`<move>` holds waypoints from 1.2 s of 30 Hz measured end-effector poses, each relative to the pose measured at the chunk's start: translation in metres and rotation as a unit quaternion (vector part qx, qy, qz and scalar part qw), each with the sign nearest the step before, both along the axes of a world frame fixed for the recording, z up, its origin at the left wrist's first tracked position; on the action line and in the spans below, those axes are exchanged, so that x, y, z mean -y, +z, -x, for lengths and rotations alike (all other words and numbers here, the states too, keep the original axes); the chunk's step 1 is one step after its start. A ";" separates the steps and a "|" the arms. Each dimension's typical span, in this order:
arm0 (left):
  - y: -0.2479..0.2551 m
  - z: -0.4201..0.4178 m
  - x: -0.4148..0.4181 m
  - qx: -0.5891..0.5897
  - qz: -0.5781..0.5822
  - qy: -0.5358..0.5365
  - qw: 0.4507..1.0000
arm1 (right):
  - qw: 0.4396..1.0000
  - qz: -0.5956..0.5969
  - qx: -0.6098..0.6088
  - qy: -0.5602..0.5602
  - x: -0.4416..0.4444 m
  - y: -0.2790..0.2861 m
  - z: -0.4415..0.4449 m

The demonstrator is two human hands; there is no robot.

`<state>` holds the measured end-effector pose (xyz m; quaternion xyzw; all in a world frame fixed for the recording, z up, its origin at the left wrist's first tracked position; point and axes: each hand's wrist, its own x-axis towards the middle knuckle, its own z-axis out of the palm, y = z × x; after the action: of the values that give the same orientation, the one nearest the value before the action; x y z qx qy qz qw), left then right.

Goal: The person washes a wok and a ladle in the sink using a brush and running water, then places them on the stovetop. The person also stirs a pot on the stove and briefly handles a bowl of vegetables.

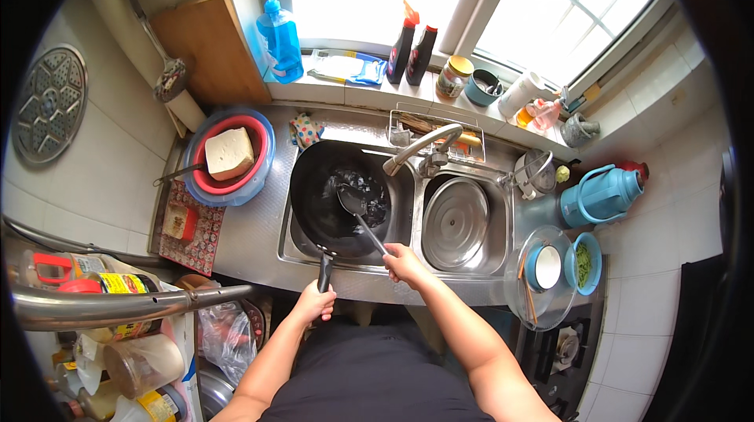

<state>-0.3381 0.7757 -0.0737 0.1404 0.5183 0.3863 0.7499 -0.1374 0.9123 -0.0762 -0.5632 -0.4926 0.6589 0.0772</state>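
Note:
My left hand (315, 303) grips the black handle (325, 273) of a dark wok (312, 198), which sits tilted in the left basin of the steel double sink (403, 233). In my right hand (404, 263) is the grey handle of a ladle or spatula (353, 201), its head resting inside the wok. Shiny wet patches, perhaps water, show on the wok's bottom around that head. Above the sink arches a metal faucet (421, 145); whether it runs cannot be seen. A round steel lid (456, 224) lies in the right basin.
On the left stand stacked basins (268, 157) with a block of tofu (230, 154). A wire rack (480, 154) is behind the faucet. To the right are a glass bowl (545, 316), a blue bowl of green shreds (583, 266), a blue thermos (595, 195) and a gas stove (565, 345).

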 end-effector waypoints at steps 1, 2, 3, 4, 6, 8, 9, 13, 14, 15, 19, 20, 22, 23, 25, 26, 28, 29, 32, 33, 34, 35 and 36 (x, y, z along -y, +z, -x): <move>-0.003 0.004 0.002 -0.030 -0.001 -0.004 1.000 | 0.998 0.038 -0.044 -0.013 0.005 0.003 -0.005; -0.003 0.006 0.003 -0.071 0.005 -0.008 0.997 | 0.993 0.076 -0.088 -0.026 0.011 0.005 -0.010; -0.002 0.007 0.003 -0.114 0.009 -0.014 0.993 | 0.989 0.089 -0.112 -0.037 0.016 0.005 -0.016; -0.004 0.008 0.004 -0.137 0.007 -0.014 0.990 | 0.984 0.103 -0.135 -0.047 0.024 0.004 -0.023; -0.008 0.011 0.006 -0.182 0.004 -0.015 0.983 | 0.975 0.120 -0.181 -0.058 0.040 0.001 -0.035; -0.009 0.013 0.011 -0.228 -0.006 -0.001 0.974 | 0.957 0.142 -0.242 -0.075 0.054 -0.003 -0.048; -0.010 0.013 0.013 -0.249 -0.012 0.006 0.968 | 0.947 0.152 -0.271 -0.084 0.060 -0.002 -0.054; -0.011 0.022 0.026 -0.414 -0.044 -0.017 0.909 | 0.937 0.158 -0.283 -0.131 0.089 0.009 -0.067; -0.008 0.024 0.030 -0.457 -0.025 -0.032 0.889 | 0.944 0.141 -0.269 -0.125 0.095 0.006 -0.073; -0.012 0.027 0.036 -0.506 -0.077 -0.032 0.858 | 0.958 0.099 -0.243 -0.112 0.100 0.008 -0.077; -0.021 0.030 0.055 -0.594 -0.147 -0.041 0.790 | 0.985 -0.150 -0.066 -0.057 0.115 0.004 -0.075; -0.023 0.028 0.058 -0.598 -0.149 -0.043 0.786 | 0.963 -0.265 -0.013 -0.047 0.116 -0.019 -0.073; -0.027 0.025 0.065 -0.603 -0.149 -0.045 0.782 | 0.959 -0.244 0.141 0.029 0.112 -0.025 -0.074; -0.028 0.022 0.067 -0.604 -0.150 -0.048 0.781 | 0.958 -0.244 0.148 0.019 0.116 -0.025 -0.077; -0.031 0.021 0.072 -0.609 -0.144 -0.044 0.779 | 0.957 -0.243 0.159 0.009 0.123 -0.014 -0.076; -0.033 0.020 0.073 -0.610 -0.142 -0.040 0.779 | 0.949 -0.268 0.167 0.002 0.127 -0.006 -0.078; -0.035 0.016 0.076 -0.619 -0.133 -0.034 0.774 | 0.935 -0.320 0.150 -0.020 0.133 0.021 -0.076; -0.038 0.015 0.079 -0.623 -0.129 -0.029 0.771 | 0.927 -0.346 0.140 -0.031 0.134 0.027 -0.074; -0.046 0.008 0.078 -0.628 -0.137 -0.019 0.766 | 0.902 -0.415 0.103 -0.059 0.143 0.010 -0.072; -0.048 0.004 0.076 -0.625 -0.145 -0.016 0.767 | 0.897 -0.426 0.097 -0.067 0.144 -0.002 -0.073; -0.051 0.002 0.076 -0.624 -0.153 -0.012 0.766 | 0.921 -0.350 0.172 -0.002 0.140 -0.016 -0.077; -0.057 -0.001 0.078 -0.618 -0.157 -0.007 0.770 | 0.930 -0.294 0.218 0.027 0.138 -0.028 -0.082; -0.060 -0.001 0.079 -0.615 -0.159 0.003 0.772 | 0.934 -0.284 0.218 0.008 0.139 -0.025 -0.079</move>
<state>-0.3374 0.6962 -0.1340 0.4637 0.8007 0.2966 0.2365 -0.0583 0.7735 -0.1015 -0.6438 -0.6683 0.3532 0.1191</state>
